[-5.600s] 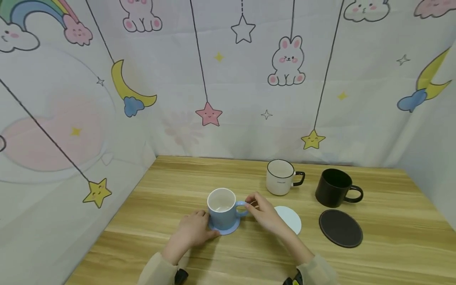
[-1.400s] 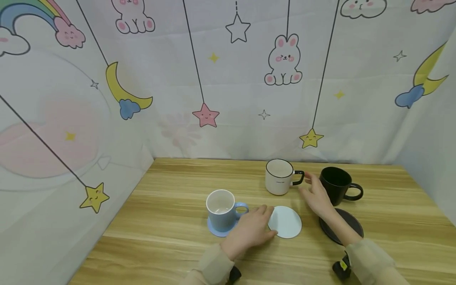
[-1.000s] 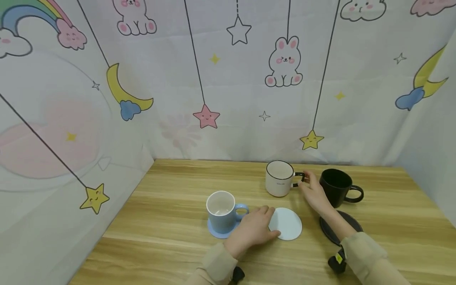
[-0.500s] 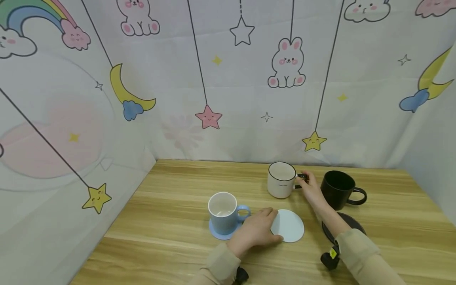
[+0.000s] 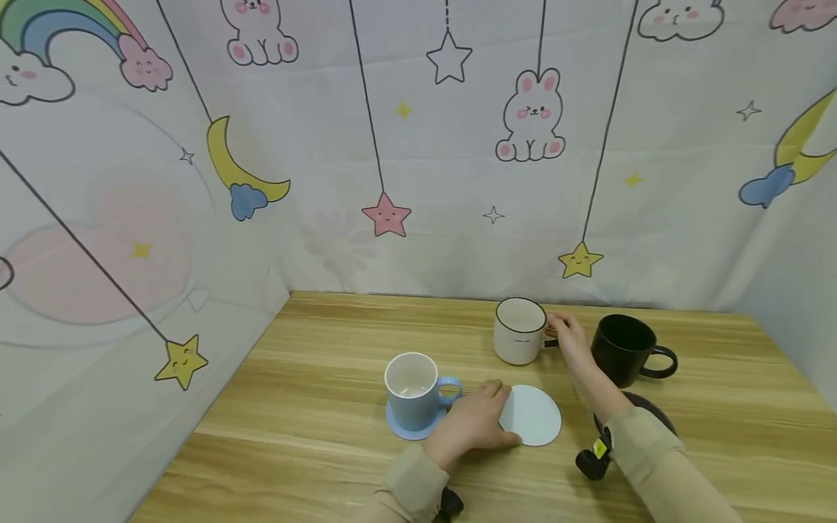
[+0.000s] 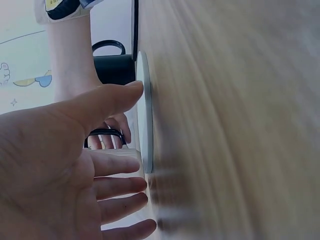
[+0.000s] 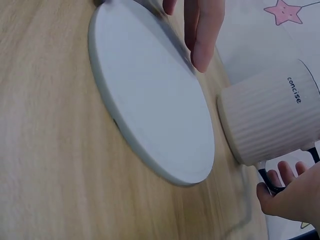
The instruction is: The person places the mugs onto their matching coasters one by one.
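Observation:
A white ribbed mug (image 5: 519, 344) with a black rim and handle stands upright behind a round pale coaster (image 5: 535, 415). My right hand (image 5: 571, 340) grips the mug's handle (image 7: 270, 184), covering most of it in the head view. In the left wrist view, part of that handle shows among the fingers. My left hand (image 5: 479, 421) lies at the coaster's left edge with fingers mostly straight. Its thumb (image 6: 131, 91) touches the coaster's rim (image 6: 148, 125) in the left wrist view. The coaster lies flat on the table.
Left of my left hand, a blue mug (image 5: 415, 407) stands on a blue coaster (image 5: 400, 428). A black mug (image 5: 623, 356) stands right of my right hand. A dark round coaster (image 5: 655, 412) lies partly under my right forearm. A printed cloth (image 5: 445, 269) hangs behind the wooden table (image 5: 281, 421).
Both hands have left the blue mug and its coaster. My left hand came to the pale coaster. My right hand reached the white mug's handle and closed around it; the mug stays in place.

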`<act>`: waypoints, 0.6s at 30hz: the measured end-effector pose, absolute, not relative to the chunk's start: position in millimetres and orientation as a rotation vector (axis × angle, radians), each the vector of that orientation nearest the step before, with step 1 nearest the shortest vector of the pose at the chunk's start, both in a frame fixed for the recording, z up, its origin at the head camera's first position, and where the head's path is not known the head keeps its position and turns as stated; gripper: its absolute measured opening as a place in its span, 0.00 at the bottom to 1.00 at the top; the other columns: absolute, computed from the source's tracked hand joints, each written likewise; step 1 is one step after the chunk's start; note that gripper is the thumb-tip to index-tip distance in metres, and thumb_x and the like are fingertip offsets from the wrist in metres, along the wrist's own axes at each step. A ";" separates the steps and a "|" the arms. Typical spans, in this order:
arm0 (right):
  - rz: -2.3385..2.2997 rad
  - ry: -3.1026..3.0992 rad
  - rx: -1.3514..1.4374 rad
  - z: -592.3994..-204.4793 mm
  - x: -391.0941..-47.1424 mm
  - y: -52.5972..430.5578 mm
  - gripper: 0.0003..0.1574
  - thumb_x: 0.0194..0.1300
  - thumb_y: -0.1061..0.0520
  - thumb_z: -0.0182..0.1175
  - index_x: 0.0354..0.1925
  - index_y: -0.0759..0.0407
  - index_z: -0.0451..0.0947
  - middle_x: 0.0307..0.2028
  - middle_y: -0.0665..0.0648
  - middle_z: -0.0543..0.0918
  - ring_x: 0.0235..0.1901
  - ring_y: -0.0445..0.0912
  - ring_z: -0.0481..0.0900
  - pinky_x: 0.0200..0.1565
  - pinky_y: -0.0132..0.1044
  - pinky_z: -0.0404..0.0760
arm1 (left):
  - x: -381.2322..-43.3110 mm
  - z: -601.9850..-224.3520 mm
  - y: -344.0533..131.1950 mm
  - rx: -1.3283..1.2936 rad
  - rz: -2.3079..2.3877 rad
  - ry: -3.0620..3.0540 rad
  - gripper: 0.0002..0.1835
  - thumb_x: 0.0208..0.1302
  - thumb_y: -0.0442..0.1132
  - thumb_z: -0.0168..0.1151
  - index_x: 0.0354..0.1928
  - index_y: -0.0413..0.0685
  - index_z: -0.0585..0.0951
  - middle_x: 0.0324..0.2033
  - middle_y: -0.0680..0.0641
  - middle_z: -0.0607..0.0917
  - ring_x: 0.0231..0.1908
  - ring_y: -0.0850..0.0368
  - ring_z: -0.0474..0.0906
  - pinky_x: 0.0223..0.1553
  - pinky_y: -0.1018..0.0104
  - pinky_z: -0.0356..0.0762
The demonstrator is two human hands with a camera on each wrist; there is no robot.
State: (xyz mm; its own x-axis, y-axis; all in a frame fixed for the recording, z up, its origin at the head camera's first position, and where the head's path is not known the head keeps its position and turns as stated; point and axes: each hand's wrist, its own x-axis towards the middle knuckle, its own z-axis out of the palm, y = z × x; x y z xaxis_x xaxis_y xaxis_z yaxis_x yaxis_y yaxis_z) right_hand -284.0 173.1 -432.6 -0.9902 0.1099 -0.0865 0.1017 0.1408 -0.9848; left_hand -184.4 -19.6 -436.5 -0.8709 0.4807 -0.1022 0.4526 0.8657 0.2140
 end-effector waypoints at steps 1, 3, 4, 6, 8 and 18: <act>2.055 -2.355 -0.225 -433.2 -284.5 172.9 0.32 0.75 0.47 0.42 0.67 0.67 0.57 0.46 0.49 0.73 0.59 0.57 0.68 0.70 0.49 0.60 | -184.6 -436.3 -19.5 0.724 0.277 2.884 0.45 0.53 0.61 0.68 0.69 0.48 0.66 0.68 0.47 0.69 0.68 0.54 0.66 0.63 0.61 0.72; 2.075 -2.339 -0.240 -433.9 -285.1 172.7 0.32 0.75 0.46 0.42 0.67 0.66 0.58 0.42 0.44 0.73 0.55 0.51 0.71 0.70 0.48 0.60 | -184.7 -435.9 -19.2 0.721 0.275 2.881 0.45 0.53 0.61 0.68 0.69 0.47 0.66 0.68 0.47 0.69 0.69 0.54 0.65 0.63 0.62 0.71; 2.082 -2.330 -0.246 -434.4 -285.4 172.5 0.33 0.75 0.46 0.43 0.67 0.66 0.58 0.41 0.42 0.73 0.52 0.48 0.73 0.70 0.48 0.60 | -184.6 -435.6 -19.0 0.721 0.269 2.879 0.45 0.53 0.61 0.68 0.69 0.47 0.66 0.68 0.47 0.69 0.69 0.54 0.65 0.63 0.62 0.71; 2.094 -2.312 -0.258 -435.1 -286.3 172.2 0.33 0.75 0.46 0.43 0.67 0.66 0.59 0.39 0.40 0.73 0.47 0.41 0.74 0.70 0.48 0.60 | -184.7 -435.1 -18.6 0.717 0.259 2.880 0.45 0.53 0.61 0.68 0.69 0.47 0.66 0.69 0.47 0.68 0.69 0.54 0.65 0.64 0.62 0.70; 2.103 -2.291 -0.278 -435.7 -287.2 171.7 0.32 0.74 0.46 0.44 0.66 0.66 0.60 0.37 0.39 0.73 0.43 0.36 0.73 0.69 0.47 0.61 | -185.0 -434.5 -18.3 0.714 0.248 2.882 0.45 0.53 0.61 0.68 0.69 0.47 0.66 0.69 0.47 0.68 0.69 0.54 0.64 0.64 0.62 0.70; 2.112 -2.262 -0.418 -437.4 -289.0 167.9 0.18 0.73 0.44 0.45 0.48 0.56 0.69 0.32 0.37 0.73 0.38 0.34 0.72 0.52 0.38 0.69 | -184.2 -434.9 -17.4 0.721 0.198 2.874 0.46 0.54 0.61 0.67 0.69 0.46 0.65 0.69 0.47 0.68 0.69 0.54 0.65 0.65 0.64 0.69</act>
State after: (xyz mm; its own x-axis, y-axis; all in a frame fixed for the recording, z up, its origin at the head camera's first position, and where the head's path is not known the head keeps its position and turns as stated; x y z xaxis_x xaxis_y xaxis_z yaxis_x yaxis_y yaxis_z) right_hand -289.0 167.9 -437.4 -0.9640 0.2067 -0.1671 0.1808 0.0494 -0.9823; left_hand -184.2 -17.4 -434.9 -0.8683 0.4777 -0.1332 0.4550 0.8742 0.1694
